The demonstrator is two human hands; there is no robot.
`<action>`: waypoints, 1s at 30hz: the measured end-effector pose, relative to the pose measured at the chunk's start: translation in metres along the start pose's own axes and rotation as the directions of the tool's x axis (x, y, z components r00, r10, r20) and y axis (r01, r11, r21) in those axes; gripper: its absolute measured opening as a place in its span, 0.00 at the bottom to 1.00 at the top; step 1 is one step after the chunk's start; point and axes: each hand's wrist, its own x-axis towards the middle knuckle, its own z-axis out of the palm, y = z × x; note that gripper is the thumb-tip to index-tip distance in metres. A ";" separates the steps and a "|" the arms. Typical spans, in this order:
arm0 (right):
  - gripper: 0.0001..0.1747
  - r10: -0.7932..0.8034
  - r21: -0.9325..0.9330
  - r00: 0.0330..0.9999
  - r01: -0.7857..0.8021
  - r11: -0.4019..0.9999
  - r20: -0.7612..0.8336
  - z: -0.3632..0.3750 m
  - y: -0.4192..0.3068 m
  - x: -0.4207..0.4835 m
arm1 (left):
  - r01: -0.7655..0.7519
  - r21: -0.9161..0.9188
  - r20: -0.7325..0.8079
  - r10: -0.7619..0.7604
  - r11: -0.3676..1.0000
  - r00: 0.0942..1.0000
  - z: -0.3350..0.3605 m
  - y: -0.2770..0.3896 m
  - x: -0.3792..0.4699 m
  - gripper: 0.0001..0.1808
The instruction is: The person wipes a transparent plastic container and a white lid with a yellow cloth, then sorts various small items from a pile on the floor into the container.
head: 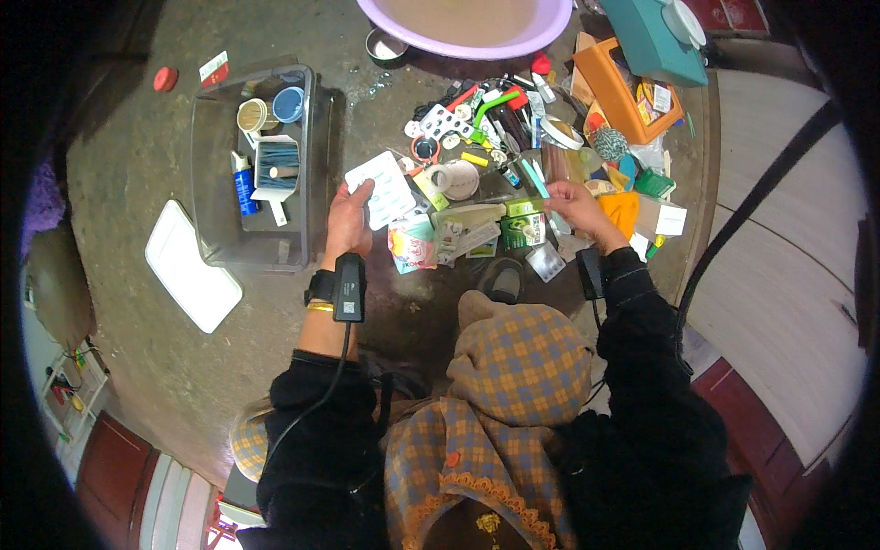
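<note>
My left hand (352,218) grips a white card or blister sheet (382,190) with small marks, between thumb and fingers. My right hand (577,210) pinches a thin light-blue stick-like item (534,179) at the right of a heap of small goods. Between the hands lie a roll of white tape (462,180), orange-handled scissors (425,149), a green-and-white box (524,232) and a colourful packet (412,244). A silver blister pack (546,262) lies nearest to me. Farther back are a white blister pack (443,124) and a ring of tape (562,133).
A grey plastic bin (308,172) at left holds cups, a blue bottle (243,184) and a box of blue sticks (277,165). Its surroundings include a white lid (193,267). A purple basin (474,52), an orange container (627,91) and a teal container (653,41) stand behind.
</note>
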 end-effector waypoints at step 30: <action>0.20 0.015 0.061 0.967 -0.031 0.998 0.254 -0.045 -0.071 -0.049 | 0.050 -0.004 0.124 -0.049 0.999 0.991 0.012 0.004 -0.004 0.13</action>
